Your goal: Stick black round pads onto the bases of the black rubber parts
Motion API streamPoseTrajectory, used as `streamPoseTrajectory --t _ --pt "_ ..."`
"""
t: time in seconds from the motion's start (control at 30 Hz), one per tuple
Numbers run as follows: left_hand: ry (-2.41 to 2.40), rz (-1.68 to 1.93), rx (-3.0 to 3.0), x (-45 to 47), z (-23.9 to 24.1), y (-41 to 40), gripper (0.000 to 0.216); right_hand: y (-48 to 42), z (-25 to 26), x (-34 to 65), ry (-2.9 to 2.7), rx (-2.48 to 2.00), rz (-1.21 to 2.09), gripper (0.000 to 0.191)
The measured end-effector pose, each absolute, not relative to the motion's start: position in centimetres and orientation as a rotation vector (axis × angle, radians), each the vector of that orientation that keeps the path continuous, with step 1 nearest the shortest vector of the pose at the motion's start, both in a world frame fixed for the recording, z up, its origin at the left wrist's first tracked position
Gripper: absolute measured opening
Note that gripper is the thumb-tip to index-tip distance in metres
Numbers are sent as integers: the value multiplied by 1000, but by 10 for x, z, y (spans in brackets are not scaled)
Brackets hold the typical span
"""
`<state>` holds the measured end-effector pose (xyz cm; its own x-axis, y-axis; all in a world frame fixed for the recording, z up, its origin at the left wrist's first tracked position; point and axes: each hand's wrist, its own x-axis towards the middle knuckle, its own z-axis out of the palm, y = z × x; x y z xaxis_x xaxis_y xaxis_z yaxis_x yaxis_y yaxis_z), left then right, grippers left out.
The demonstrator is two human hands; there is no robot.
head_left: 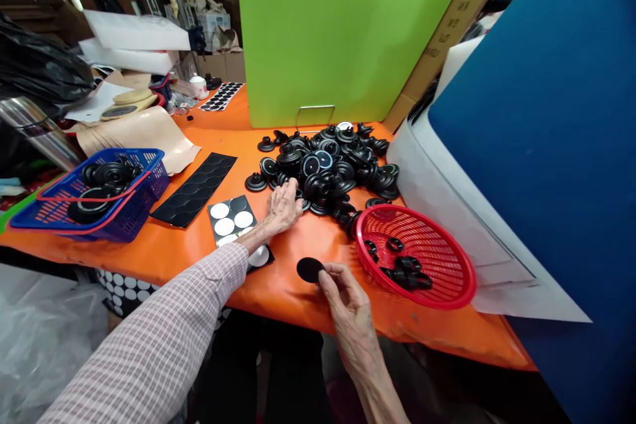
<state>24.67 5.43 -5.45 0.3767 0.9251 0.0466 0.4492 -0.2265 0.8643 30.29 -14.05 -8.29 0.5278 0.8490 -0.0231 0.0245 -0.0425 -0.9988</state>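
My right hand (348, 301) is closed in a pinch on the edge of a thin black round sticker (309, 269), held above the table's front edge. At the near left edge of the heap, my left hand (285, 205) reaches in with fingers stretched out over the black round plastic parts (318, 184); its fingertips are partly hidden among them. Under my left forearm lies a black sticker sheet (231, 209) with white circles where discs are gone. Farther left rests a full black sheet (195, 189) of round stickers.
A red plastic basket (464, 278) with several small black parts stands to the right. A blue basket (136, 215) with black round parts sits at the left. Behind the heap rises a green panel (342, 26); a blue panel (546, 146) leans at the right.
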Motion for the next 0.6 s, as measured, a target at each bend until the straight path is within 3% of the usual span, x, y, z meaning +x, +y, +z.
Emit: streamPoseTrajectory --t 0.27,0.33,0.43,0.6 --pt "986 566 894 194 -23 25 9 -142 -78 304 -1115 -1495 561 22" --pt "903 565 704 179 -18 10 13 -141 -71 302 -1071 -1463 595 30" --pt "816 625 536 161 -17 -12 6 -142 -55 298 -921 -1414 746 25" --pt "798 733 731 137 -24 -40 23 -137 -44 289 -767 -1316 952 31"
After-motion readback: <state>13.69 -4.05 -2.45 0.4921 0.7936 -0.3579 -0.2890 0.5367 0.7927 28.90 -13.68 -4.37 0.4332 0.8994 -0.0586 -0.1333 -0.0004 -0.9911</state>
